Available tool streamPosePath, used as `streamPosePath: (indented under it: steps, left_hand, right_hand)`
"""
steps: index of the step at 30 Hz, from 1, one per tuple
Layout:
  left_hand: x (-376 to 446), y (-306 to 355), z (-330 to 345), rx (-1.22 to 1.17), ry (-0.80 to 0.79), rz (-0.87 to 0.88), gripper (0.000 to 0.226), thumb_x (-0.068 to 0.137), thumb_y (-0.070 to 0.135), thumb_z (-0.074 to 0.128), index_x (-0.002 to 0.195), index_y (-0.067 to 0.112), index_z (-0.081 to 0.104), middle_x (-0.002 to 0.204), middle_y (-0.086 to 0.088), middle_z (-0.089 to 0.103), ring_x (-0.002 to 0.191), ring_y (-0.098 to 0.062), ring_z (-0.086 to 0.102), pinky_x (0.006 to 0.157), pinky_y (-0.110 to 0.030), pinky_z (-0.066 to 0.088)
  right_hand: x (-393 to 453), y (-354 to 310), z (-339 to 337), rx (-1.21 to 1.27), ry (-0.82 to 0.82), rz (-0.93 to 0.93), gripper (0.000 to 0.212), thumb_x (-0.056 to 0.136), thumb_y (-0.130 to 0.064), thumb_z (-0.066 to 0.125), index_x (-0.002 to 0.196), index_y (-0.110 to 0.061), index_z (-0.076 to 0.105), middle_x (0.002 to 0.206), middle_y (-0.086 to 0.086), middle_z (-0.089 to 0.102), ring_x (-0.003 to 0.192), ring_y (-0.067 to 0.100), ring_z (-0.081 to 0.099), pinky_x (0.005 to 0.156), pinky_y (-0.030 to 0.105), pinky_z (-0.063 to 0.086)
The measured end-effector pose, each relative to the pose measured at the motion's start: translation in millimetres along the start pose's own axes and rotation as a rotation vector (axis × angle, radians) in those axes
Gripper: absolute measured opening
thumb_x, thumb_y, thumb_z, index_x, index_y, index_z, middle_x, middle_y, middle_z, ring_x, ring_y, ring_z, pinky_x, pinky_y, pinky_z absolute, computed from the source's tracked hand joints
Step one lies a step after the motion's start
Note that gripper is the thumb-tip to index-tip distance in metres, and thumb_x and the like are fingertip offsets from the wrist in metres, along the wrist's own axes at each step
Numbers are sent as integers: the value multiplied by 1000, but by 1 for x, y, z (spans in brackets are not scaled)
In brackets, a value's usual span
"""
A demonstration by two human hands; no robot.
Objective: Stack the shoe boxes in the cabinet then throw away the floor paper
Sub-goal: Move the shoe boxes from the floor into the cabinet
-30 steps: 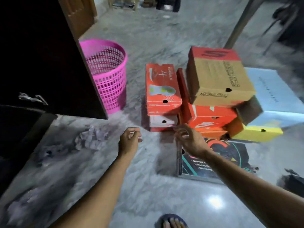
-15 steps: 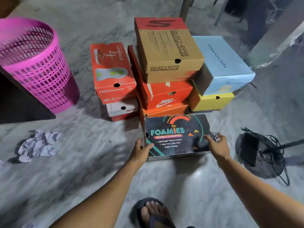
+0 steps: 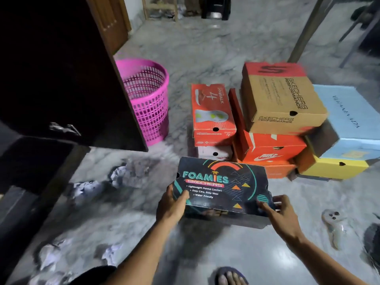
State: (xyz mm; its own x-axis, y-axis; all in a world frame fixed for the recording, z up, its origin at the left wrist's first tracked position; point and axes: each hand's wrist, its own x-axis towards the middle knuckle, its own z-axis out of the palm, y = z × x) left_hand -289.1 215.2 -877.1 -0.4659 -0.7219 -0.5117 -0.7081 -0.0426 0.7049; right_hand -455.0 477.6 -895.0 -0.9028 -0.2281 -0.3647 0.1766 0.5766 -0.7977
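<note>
From the head camera, both hands hold a black Foamies box (image 3: pixel 222 186) above the marble floor (image 3: pixel 205 249), its printed lid facing up. The left hand (image 3: pixel 171 206) grips the box's near left corner, thumb curled over the lid and fingers underneath. The right hand (image 3: pixel 278 210) grips the near right corner, thumb on the lid edge and fingers wrapped round the side.

Just beyond the held box stands the pile of shoe boxes. A red box (image 3: pixel 211 112) lies on a white box (image 3: pixel 214 154) at the left. A brown Skechers box (image 3: pixel 281 99) sits tilted on an orange Nike box (image 3: pixel 269 149) in the middle. A pale blue box (image 3: pixel 349 122) rests on a yellow box (image 3: pixel 333 167) at the right.

A pink basket (image 3: pixel 148 99) stands left of the pile, beside the dark open cabinet door (image 3: pixel 61 68). Crumpled paper (image 3: pixel 119 173) lies on the floor near the cabinet, with more pieces nearer the camera. A sandalled foot (image 3: pixel 228 276) shows at the bottom edge.
</note>
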Motion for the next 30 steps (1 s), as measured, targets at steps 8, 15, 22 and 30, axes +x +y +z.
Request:
streamPosePath:
  steps: [8,15,22,30]
  left_hand:
    - [-11,-18,-170,-154,363,-19,13,89,41,61,95,30,58,92,12,69,94,-23,67,85,-36,53]
    - [-46,-63,-295,-426,864,10,62,72,59,53,120,21,66,117,-8,73,109,-31,66,94,-45,53]
    - [-86,-99,-373,-689,1394,-86,61,89,50,59,146,29,50,129,-7,64,116,-27,60,104,-49,49]
    - [-97,-153,-435,-1054,1726,8,54,99,19,61,148,9,42,135,-9,60,118,-23,61,103,-33,51]
  right_hand:
    - [-21,-132,115,-24,-254,-342,31,92,-16,78,113,-8,56,100,7,72,89,25,71,68,32,51]
    - [-53,-250,238,-25,-581,-621,32,91,-17,78,115,-28,60,109,-4,72,85,17,66,79,41,54]
    - [-126,-371,374,64,-834,-753,39,71,-58,73,109,-56,66,113,-4,77,107,26,74,96,58,59]
    - [-241,-424,487,42,-1000,-759,55,86,-42,76,133,-17,60,118,5,71,107,24,70,77,30,56]
